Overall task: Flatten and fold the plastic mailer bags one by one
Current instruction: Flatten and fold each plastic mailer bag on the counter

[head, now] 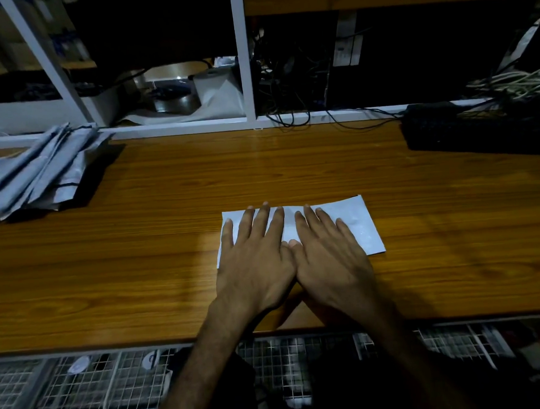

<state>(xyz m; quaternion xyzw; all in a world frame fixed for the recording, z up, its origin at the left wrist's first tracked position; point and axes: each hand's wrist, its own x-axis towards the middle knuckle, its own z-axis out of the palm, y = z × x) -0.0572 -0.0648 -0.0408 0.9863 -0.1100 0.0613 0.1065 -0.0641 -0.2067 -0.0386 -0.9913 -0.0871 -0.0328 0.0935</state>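
Head view: both hands (295, 260) flat on folded mailer bag (359, 226).

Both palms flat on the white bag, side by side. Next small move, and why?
Probably slide the hands apart along the bag to press out air. The left hand and right hand lie flat, thumbs touching, over the middle of the white bag, so its right end is uncovered, while the left end lies under the left fingers. Then it could go to the pile of bags at far left.
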